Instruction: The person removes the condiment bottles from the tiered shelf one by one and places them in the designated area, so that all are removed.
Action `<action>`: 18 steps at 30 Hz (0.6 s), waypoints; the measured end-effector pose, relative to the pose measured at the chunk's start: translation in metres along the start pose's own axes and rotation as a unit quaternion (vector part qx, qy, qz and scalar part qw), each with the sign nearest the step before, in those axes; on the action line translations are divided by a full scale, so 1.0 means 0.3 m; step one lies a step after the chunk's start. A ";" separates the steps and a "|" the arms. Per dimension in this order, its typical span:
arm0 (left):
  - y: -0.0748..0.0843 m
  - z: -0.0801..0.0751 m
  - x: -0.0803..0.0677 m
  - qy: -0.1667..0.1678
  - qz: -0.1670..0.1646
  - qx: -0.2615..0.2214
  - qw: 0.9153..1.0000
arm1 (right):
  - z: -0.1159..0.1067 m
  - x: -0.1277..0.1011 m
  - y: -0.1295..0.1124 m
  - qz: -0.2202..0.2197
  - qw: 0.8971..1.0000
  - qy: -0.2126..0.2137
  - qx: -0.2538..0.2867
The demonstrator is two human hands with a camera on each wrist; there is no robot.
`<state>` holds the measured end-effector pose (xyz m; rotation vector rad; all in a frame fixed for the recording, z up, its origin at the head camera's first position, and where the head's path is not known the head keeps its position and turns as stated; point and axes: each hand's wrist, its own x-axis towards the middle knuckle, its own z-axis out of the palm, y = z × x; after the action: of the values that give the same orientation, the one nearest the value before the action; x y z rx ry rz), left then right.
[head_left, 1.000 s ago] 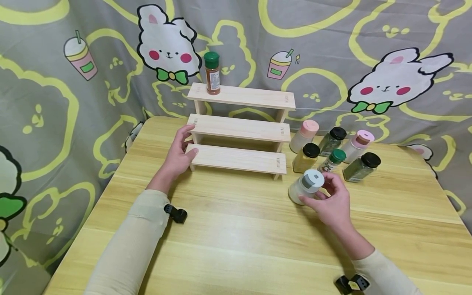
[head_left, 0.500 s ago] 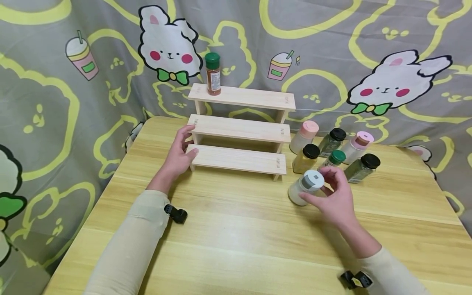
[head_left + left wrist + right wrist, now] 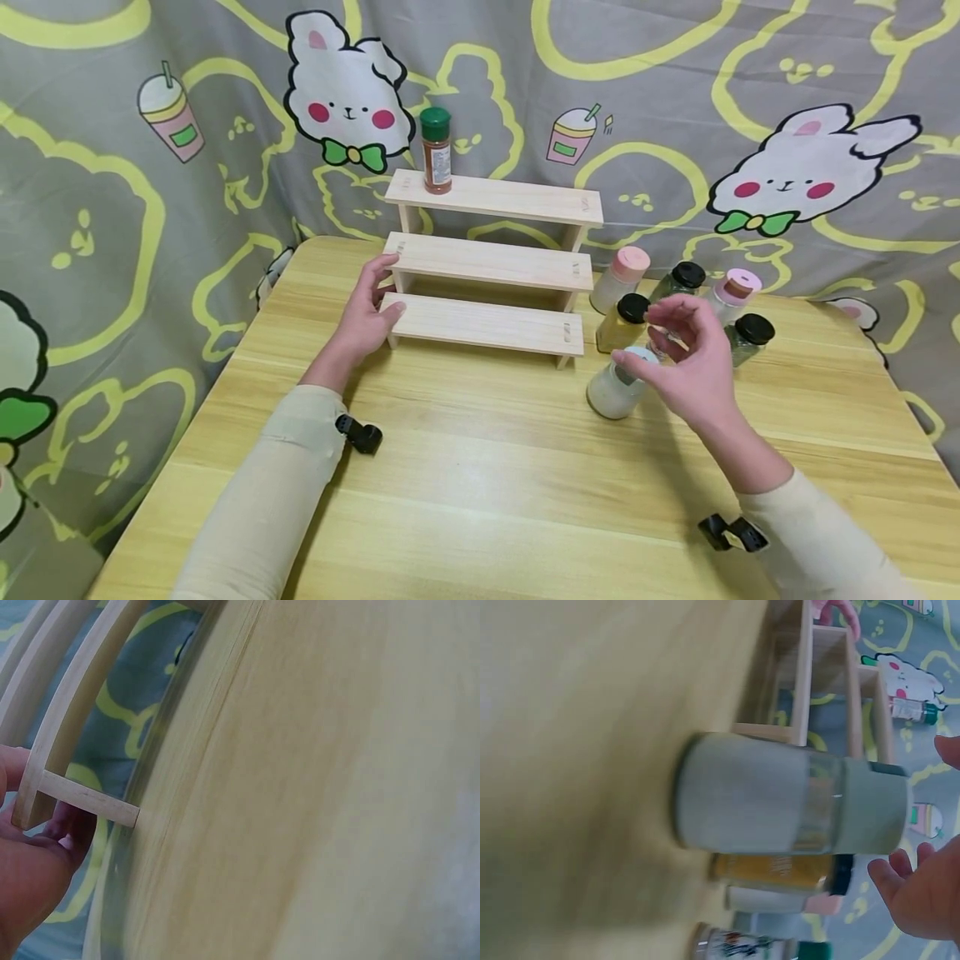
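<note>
My left hand (image 3: 367, 315) grips the left end of a three-tier wooden spice rack (image 3: 487, 257); in the left wrist view the thumb and fingers wrap the end of the lowest board (image 3: 66, 712). A jar of white contents with a white lid (image 3: 612, 395) stands upright on the table, right of the rack. Over it hovers my right hand (image 3: 693, 358), fingers and thumb spread and holding nothing. The right wrist view has a gap between that hand and the jar's lid (image 3: 874, 806). A green-capped bottle of red spice (image 3: 437, 162) stands on the top tier's left end.
Behind my right hand several jars cluster: a yellow one with black cap (image 3: 621, 327), a pink-capped one (image 3: 621, 279), a purple-capped one (image 3: 735, 292) and dark green ones (image 3: 750, 337). A patterned curtain (image 3: 480, 92) hangs behind the table (image 3: 465, 492).
My right hand has let go of the white-lidded jar and risen up and back from it. The jar stays in place. My left hand keeps its hold on the rack.
</note>
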<state>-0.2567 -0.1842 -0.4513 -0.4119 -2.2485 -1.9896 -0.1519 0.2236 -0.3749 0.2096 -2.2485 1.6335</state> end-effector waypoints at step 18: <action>0.086 0.005 -0.018 -0.011 -0.007 0.006 1.000 | 0.135 0.200 -0.154 -0.049 0.998 -0.037 0.033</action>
<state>-0.2444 -0.1807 -0.4282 -0.4214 -2.2809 -1.9867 -0.2005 0.1757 -0.3227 0.3982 -2.2020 1.6747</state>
